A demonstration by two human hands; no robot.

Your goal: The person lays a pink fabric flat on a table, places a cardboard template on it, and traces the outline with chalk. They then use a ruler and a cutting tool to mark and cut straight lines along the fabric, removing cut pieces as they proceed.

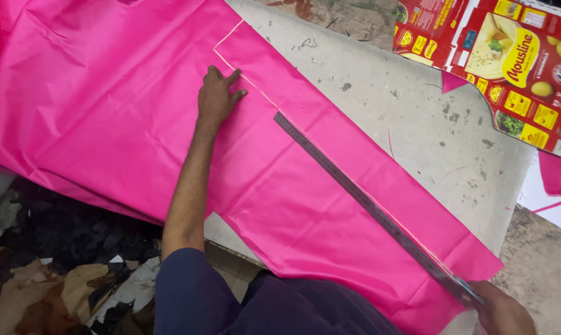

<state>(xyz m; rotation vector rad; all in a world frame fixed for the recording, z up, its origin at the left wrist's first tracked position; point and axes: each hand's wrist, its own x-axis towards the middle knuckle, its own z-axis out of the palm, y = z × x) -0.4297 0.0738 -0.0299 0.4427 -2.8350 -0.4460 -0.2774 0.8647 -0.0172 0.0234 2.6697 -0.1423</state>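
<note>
Bright pink fabric (106,105) lies spread over a worn grey table (404,111), with pale chalk lines drawn on it. My left hand (217,96) presses flat on the fabric beside a chalk line, fingers spread. A long metal ruler (361,198) lies diagonally across the fabric along another chalk line. My right hand (500,310) at the lower right grips the ruler's near end.
A flattened red and yellow food carton (510,68) lies at the table's far right. Small pink offcuts (559,177) and white paper sit at the right edge. Dark and tan fabric scraps (63,273) pile on the floor at lower left.
</note>
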